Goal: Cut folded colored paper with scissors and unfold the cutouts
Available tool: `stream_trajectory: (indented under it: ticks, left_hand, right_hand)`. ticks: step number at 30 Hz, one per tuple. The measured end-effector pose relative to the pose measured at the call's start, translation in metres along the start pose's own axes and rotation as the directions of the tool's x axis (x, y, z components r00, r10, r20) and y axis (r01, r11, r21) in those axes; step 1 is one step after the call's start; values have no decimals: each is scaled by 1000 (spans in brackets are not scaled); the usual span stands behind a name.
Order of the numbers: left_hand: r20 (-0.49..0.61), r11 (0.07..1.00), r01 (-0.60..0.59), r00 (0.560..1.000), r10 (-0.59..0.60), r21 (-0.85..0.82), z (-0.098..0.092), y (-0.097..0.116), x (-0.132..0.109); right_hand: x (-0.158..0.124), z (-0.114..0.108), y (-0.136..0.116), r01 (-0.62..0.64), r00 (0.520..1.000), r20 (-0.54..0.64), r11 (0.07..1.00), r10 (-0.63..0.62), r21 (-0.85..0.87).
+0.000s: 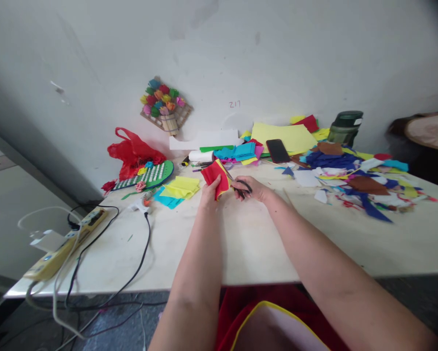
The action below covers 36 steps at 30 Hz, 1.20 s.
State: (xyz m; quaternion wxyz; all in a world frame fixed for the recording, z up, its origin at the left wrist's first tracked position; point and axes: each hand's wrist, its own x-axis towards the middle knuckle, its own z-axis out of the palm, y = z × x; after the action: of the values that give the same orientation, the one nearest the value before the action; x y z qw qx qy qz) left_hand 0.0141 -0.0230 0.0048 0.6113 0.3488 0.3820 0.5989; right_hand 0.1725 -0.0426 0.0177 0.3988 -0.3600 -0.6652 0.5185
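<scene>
My left hand [210,189] is closed on a folded stack of red and yellow paper [216,176], holding it up above the white table [240,243]. My right hand [254,190] grips black-handled scissors [239,185], whose blades meet the right edge of the paper stack. Both forearms reach in from the bottom of the view. A pile of yellow and blue paper squares [178,189] lies just left of my left hand.
A red plastic bag [133,152] and a green flower board [149,176] sit at the back left. A phone [277,150], yellow sheets [282,136], a dark jar [345,127] and heaped coloured scraps [357,180] fill the right. A power strip [63,243] with cables lies left.
</scene>
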Motion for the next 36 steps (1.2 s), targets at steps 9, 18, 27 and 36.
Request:
stream_trajectory:
  ticks: [9, 18, 27, 36]
  left_hand:
    - [-21, 1000, -2, 1000, 3, 11, 1, -1, 0]
    - [1, 999, -23, 1000, 23, -25, 4, 1, -3]
    - [24, 999, -29, 999, 29, -21, 2, 0, -1]
    - [20, 999, -32, 999, 33, -25, 2, -2, 2]
  right_hand:
    - [2, 8, -2, -21, 997, -76, 1000, 21, 7]
    - [5, 7, 2, -44, 993, -110, 998, 39, -42]
    - [6, 9, 1, -61, 987, -151, 998, 59, -9]
    - [5, 9, -1, -78, 984, -160, 997, 76, -8]
